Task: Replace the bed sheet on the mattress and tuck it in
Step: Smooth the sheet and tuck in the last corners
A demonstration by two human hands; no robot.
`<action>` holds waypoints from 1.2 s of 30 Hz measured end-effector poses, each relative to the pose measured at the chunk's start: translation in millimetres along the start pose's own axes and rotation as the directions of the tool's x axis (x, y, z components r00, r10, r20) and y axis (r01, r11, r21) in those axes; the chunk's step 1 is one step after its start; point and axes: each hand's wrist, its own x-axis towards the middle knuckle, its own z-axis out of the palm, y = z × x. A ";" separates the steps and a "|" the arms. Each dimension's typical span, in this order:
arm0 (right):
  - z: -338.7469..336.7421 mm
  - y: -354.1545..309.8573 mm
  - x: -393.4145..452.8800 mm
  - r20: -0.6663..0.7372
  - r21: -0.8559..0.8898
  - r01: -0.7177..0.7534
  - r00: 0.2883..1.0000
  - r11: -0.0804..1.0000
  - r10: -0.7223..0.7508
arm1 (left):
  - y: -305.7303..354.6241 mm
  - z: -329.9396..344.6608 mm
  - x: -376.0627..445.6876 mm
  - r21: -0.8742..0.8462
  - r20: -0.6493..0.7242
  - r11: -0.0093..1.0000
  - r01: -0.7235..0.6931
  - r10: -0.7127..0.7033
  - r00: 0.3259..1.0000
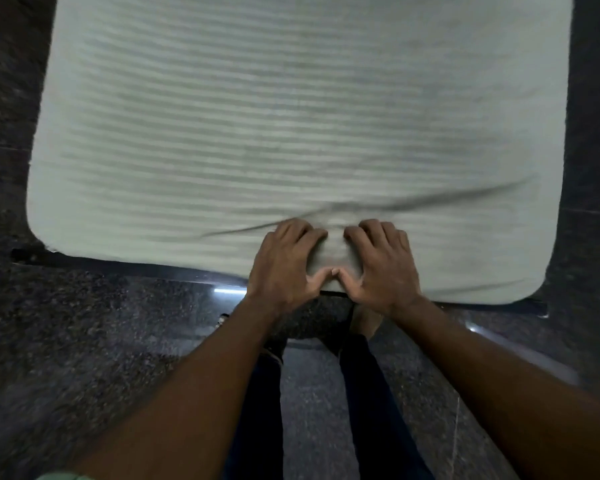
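Note:
A pale green sheet with faint stripes (pixel 291 116) covers the mattress, which fills the upper part of the head view. Both my hands rest on the sheet at the near edge, side by side with thumbs touching. My left hand (pixel 284 265) and my right hand (pixel 378 265) have bent fingers digging into the fabric. Creases (pixel 413 199) run out from the fingertips to both sides. The cloth bunches slightly between the hands. Whether the fingers pinch the sheet or only press on it I cannot tell.
A dark bed frame (pixel 136 268) shows as a thin strip below the mattress edge. Dark speckled stone floor (pixel 84 341) lies around the bed. My legs in dark trousers (pixel 361 393) and a bare foot (pixel 364 320) stand close to the near edge.

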 end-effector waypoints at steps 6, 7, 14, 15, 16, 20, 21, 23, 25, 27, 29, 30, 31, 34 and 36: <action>12.9 12.0 -13.2 -0.126 0.001 0.111 0.986 0.994 -0.110 | 16.4 11.6 4.9 0.060 -0.059 0.996 0.065 -0.062 0.996; 14.7 12.4 -12.7 -0.137 0.007 0.106 0.985 0.994 -0.104 | 19.4 12.1 6.6 0.072 -0.052 0.994 0.085 -0.082 0.995; 7.3 17.9 -23.5 -0.055 0.083 0.115 0.992 0.990 -0.110 | 29.7 -1.3 18.5 0.129 0.144 0.990 0.049 -0.068 0.987; 3.0 20.9 -24.6 -0.035 0.086 0.152 0.988 0.985 -0.150 | 31.1 -2.6 23.8 0.151 0.158 0.988 0.020 -0.044 0.986; -2.2 25.8 -26.5 -0.025 0.097 0.174 0.985 0.980 -0.172 | 35.1 -1.3 29.6 0.169 0.165 0.986 -0.015 -0.013 0.986; -18.4 71.2 -41.3 -0.090 0.195 -0.060 0.993 0.979 0.079 | 69.4 21.1 44.8 0.053 0.175 0.989 -0.141 0.129 0.976; -20.9 87.5 -47.9 -0.086 0.185 -0.092 0.990 0.979 0.109 | 81.3 30.6 49.1 0.014 0.167 0.989 -0.149 0.144 0.975; -21.6 111.6 -60.1 -0.057 0.136 -0.025 0.998 0.990 0.033 | 100.7 43.1 57.9 -0.050 0.154 0.988 -0.147 0.153 0.976; -19.7 127.6 -72.5 -0.067 0.065 0.077 0.995 0.995 -0.073 | 115.7 54.0 65.6 -0.066 0.175 0.984 -0.165 0.174 0.969; -19.6 138.6 -80.3 -0.088 -0.006 0.097 0.991 0.995 -0.098 | 128.0 61.4 68.4 -0.044 0.195 0.984 -0.173 0.178 0.964; -19.2 143.9 -84.6 -0.068 -0.028 0.049 0.996 0.998 -0.051 | 137.3 65.5 66.3 0.004 0.193 0.988 -0.155 0.151 0.969; -18.1 146.3 -88.0 -0.052 -0.026 0.036 0.998 0.999 -0.038 | 140.1 66.0 64.5 0.029 0.184 0.990 -0.140 0.132 0.974; -18.4 151.7 -96.4 -0.037 -0.018 0.025 0.999 1.000 -0.026 | 145.2 68.7 64.6 0.041 0.178 0.990 -0.135 0.126 0.976; -18.6 168.3 -129.7 -0.033 0.071 -0.012 0.999 0.997 0.015 | 149.9 70.9 64.2 0.058 0.185 0.990 -0.128 0.115 0.976; -21.9 182.9 -147.8 -0.042 0.118 -0.085 0.995 0.989 0.091 | 152.6 71.8 63.5 0.062 0.178 0.983 -0.171 0.158 0.971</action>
